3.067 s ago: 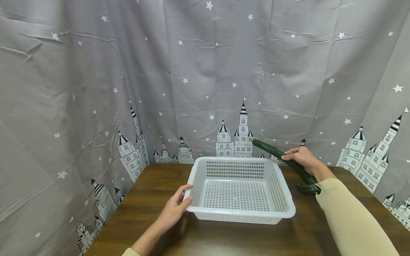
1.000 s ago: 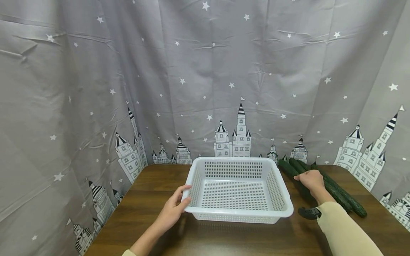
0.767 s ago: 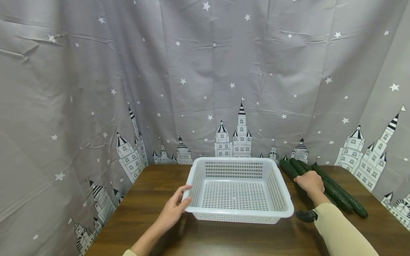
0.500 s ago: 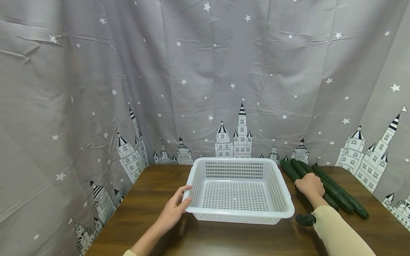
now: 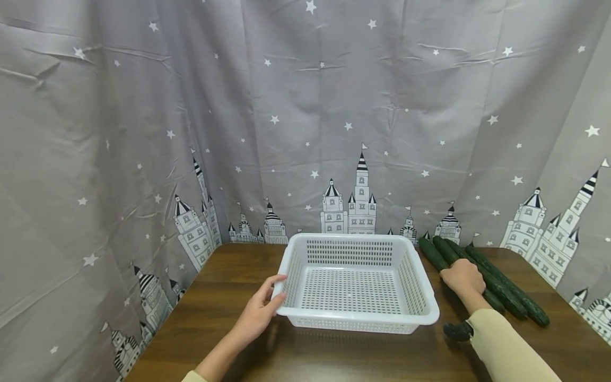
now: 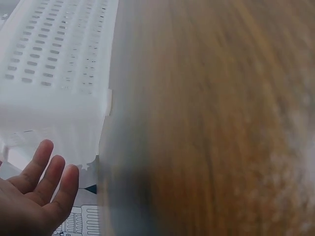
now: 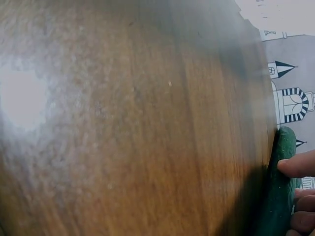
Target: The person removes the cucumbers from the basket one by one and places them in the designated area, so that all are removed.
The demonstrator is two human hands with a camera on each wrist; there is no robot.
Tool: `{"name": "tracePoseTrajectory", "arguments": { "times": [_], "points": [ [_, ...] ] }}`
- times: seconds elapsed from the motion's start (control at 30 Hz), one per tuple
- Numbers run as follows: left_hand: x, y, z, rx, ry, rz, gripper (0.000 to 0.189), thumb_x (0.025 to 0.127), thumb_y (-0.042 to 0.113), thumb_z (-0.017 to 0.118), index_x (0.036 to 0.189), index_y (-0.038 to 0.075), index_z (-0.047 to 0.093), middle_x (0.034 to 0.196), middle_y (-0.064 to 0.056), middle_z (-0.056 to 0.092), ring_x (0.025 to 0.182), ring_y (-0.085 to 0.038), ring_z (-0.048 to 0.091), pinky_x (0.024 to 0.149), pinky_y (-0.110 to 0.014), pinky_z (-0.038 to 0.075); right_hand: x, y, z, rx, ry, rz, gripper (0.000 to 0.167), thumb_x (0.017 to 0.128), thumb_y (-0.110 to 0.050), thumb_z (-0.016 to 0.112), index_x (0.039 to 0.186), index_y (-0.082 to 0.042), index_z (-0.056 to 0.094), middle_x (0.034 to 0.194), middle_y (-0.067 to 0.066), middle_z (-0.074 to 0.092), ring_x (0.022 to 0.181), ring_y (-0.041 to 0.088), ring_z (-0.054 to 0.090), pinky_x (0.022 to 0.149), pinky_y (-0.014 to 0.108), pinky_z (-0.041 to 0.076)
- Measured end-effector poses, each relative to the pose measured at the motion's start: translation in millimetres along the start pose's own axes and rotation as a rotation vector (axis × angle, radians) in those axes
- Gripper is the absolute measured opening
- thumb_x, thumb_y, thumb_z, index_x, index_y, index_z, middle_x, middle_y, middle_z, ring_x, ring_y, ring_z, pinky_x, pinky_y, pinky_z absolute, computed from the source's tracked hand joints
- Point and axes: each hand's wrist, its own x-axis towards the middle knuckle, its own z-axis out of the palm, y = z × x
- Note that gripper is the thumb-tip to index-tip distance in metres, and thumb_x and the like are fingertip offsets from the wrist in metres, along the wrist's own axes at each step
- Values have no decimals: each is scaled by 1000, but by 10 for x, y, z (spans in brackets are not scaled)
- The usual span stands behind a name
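Observation:
A white plastic basket (image 5: pixel 358 318) with slotted walls stands mid-table. My left hand (image 5: pixel 258 307) holds its left rim, thumb and a finger over the edge. In the left wrist view, the other fingers (image 6: pixel 63 189) of that hand lie loosely outside the basket wall. Right of the basket, several long dark-green cucumbers (image 5: pixel 508 289) lie side by side on the table, slanting away toward the curtain. My right hand (image 5: pixel 463 277) grips the leftmost cucumber (image 5: pixel 431 256). In the right wrist view, one finger presses this cucumber (image 7: pixel 278 201) and others curl at its side.
The dark wooden table (image 5: pixel 229 276) runs back to a grey curtain (image 5: pixel 296 106) printed with stars and castles. The basket's right wall stands close beside the leftmost cucumber. A black device (image 5: pixel 457 331) sits below my right wrist.
Three seconds ago my right hand held a cucumber tilted in the air; now it is down on the table beside the others, shifted slightly right. My left hand and the basket stay in place.

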Motion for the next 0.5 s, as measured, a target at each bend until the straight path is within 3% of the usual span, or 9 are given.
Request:
{"name": "tracePoseTrajectory", "arguments": {
  "times": [0.1,0.3,0.5],
  "points": [
    [-14,13,10,-13,2,0,41,101,21,62,141,23,53,108,-12,68,91,-20,60,69,-27,48,-5,14,-11,-4,8,-19,22,84,-20,58,75,-3,69,87,26,66,75,41,63,55,48,48],
    [-11,41,34,-8,8,13,41,100,20,62,140,21,54,116,-14,69,98,-24,64,74,-34,51,-31,0,-90,-10,44,-64,44,89,-28,60,117,5,68,117,35,63,96,53,62,66,56,50],
    [-23,49,73,46,16,-2,39,101,21,61,140,24,54,117,-13,69,103,-23,64,79,-35,50,-87,-78,-301,-25,8,-241,50,97,-36,59,129,2,64,131,35,58,107,55,59,71,59,51]
  ]
}}
